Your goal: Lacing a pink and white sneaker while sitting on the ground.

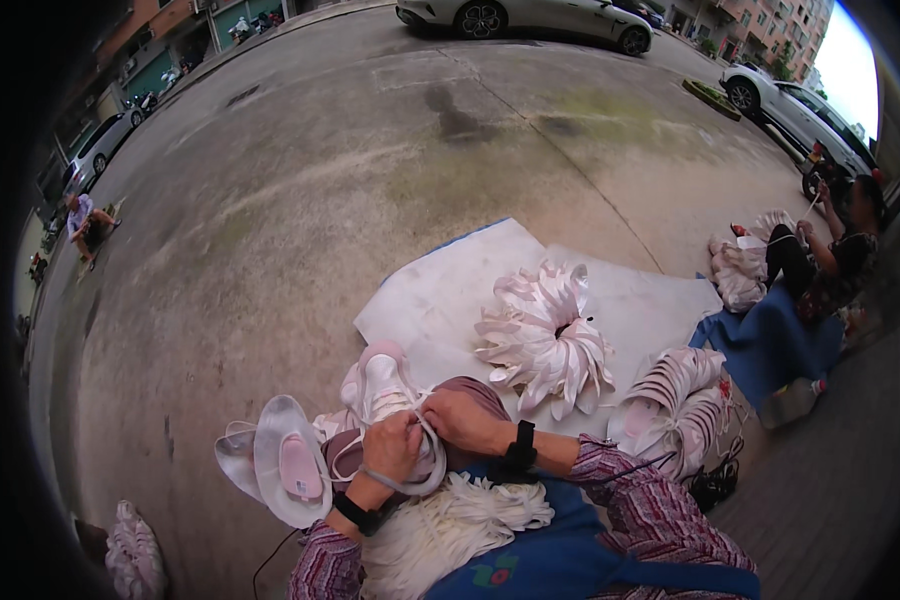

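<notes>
The pink-and-white shoe sits toward seven o'clock in view — the left hand and right hand both pinched closed on its lace. From it, a lace heap lies at five o'clock, ringed shoe uppers at two.

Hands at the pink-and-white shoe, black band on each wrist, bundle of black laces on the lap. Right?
One slip: in the head view, the bundle of laces on the lap is off-white, not black. The rest holds: left hand and right hand are at the pink-and-white shoe, with a black band on each wrist.
</notes>
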